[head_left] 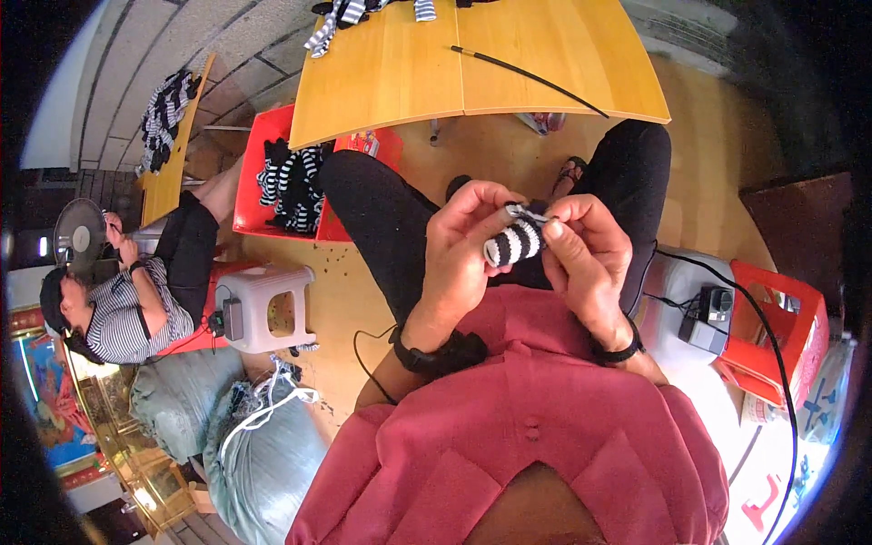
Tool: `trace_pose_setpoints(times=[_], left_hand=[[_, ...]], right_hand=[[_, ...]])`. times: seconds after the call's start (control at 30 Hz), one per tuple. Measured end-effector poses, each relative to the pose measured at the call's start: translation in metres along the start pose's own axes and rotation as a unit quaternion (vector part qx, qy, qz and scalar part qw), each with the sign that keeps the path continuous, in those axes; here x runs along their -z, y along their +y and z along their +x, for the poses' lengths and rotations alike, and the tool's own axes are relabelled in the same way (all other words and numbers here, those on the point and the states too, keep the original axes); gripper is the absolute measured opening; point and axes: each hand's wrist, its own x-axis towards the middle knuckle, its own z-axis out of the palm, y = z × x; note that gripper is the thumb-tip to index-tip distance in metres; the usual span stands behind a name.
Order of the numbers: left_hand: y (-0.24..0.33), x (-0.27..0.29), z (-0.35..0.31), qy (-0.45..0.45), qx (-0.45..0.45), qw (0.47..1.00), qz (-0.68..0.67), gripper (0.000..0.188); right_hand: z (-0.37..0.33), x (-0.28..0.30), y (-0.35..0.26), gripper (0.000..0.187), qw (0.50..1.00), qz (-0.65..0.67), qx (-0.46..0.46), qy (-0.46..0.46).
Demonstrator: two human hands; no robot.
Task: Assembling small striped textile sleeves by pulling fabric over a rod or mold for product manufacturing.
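Observation:
Above my lap, my left hand (465, 241) and my right hand (589, 250) both grip a small black-and-white striped knitted piece (514, 243). It looks bunched or folded over, and I cannot make out whether it is a sock or a glove. My left fingers are closed around its left side and upper edge. On the other side, my right thumb and fingers pinch a dark and grey part at its upper right edge. Some of the fingertips are hidden behind the fabric.
Ahead stands a yellow wooden table (381, 86) with a thin black stick (531, 80) and striped knits (345, 20). A red bin (250, 195) of similar knits sits left of my knees. Farther left, a person (136, 313) sits near a stool (265, 309) and large sacks (272, 454). A black cable (772, 336) hangs right.

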Motion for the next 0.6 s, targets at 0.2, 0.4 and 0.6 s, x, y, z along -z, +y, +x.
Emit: trace_pose_setpoints(times=[0.2,0.4,0.6], left_hand=[[-0.007,0.008,0.002,0.013,0.040,0.996,-0.076,0.008],[-0.007,0.012,0.005,-0.097,0.107,0.970,-0.194,0.009],[-0.012,0.015,0.007,-0.143,0.129,0.963,-0.186,0.010]], right_hand=[[0.007,0.004,0.020,0.006,0.924,-0.323,0.197,0.050],[0.012,0.003,0.014,0.006,0.990,-0.111,0.017,0.088],[0.007,0.004,0.013,0.007,0.987,-0.144,0.049,0.048]])
